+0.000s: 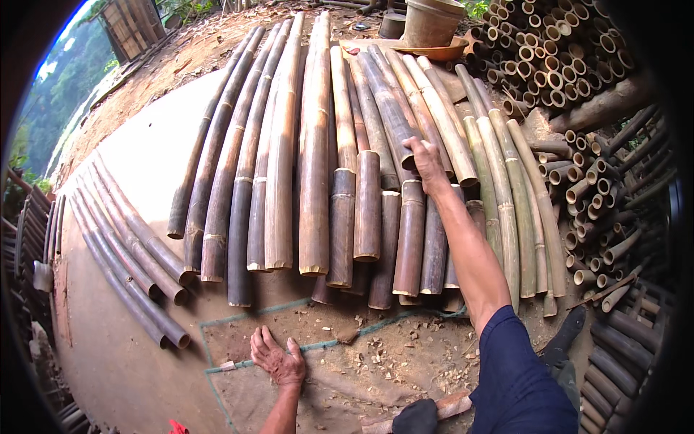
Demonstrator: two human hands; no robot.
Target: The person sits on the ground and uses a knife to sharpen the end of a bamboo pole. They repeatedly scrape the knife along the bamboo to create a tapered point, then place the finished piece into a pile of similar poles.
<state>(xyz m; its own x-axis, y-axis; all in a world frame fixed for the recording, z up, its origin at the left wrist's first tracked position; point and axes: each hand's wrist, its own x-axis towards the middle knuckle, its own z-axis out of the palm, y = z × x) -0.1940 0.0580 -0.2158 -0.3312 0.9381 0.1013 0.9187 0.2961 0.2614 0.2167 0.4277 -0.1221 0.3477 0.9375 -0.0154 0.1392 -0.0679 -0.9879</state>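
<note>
Right hand clasps a bamboo pole; left hand lies splayed on sheet.

The left hand rests palm down, fingers spread; the right hand grips, arm outstretched.

You are in what looks like an open-air bamboo workshop, a rough outdoor yard. Around the middle of your view, bamboo poles lie side by side in a wide fan, and towards 6 o'clock pale wood chips litter the ground sheet. Near 2 o'clock you have a tall stack of cut bamboo tubes, open ends facing you; at 4 o'clock, dark poles are piled up. Bare earth at 11 o'clock, a plank structure just before it, and a green hillside at 10 o'clock put you outdoors.
</note>
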